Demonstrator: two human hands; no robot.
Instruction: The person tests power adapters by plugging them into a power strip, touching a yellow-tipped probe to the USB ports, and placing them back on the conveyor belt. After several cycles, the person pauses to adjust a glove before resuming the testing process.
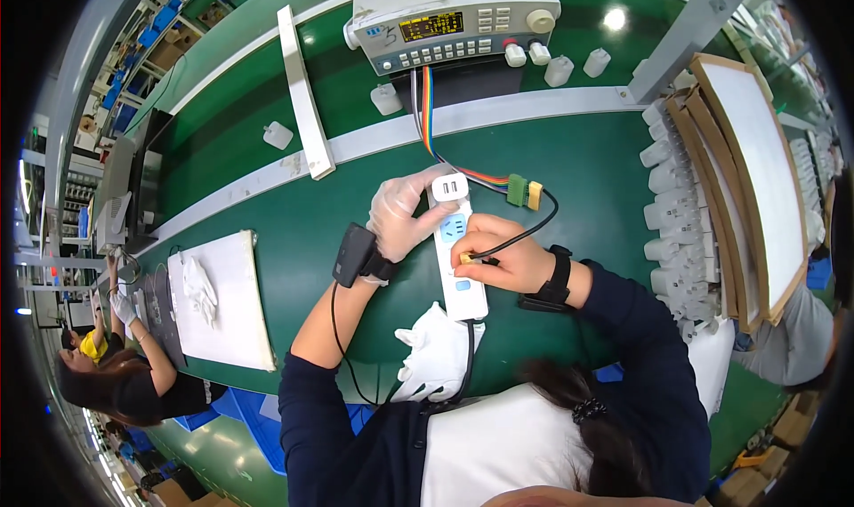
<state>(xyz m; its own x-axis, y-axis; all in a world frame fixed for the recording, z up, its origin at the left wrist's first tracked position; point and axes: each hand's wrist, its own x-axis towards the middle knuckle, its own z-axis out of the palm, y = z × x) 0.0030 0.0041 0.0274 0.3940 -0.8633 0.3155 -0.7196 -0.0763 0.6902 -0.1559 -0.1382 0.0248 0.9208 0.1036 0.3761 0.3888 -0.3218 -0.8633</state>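
A white power strip [463, 302] stands out from the green bench in front of me, its black cord running toward my body. At its far end sits a white charger [450, 187] with two USB ports. My left hand [402, 212], in a thin translucent glove, is closed around that charger, thumb on its near side. My bare right hand [505, 256] pinches a small yellow connector [466, 258] on a black cable [525, 234], over the strip's near part. Whether the connector touches the strip is hard to tell. A green terminal block [517, 189] with rainbow wires lies beyond.
A grey bench instrument [454, 27] stands at the back, with several white chargers [559, 70] around it. Rows of chargers [663, 213] and cardboard dividers [712, 178] fill the right. White gloves [436, 356] lie near me. Another person works at far left beside a white board [236, 320].
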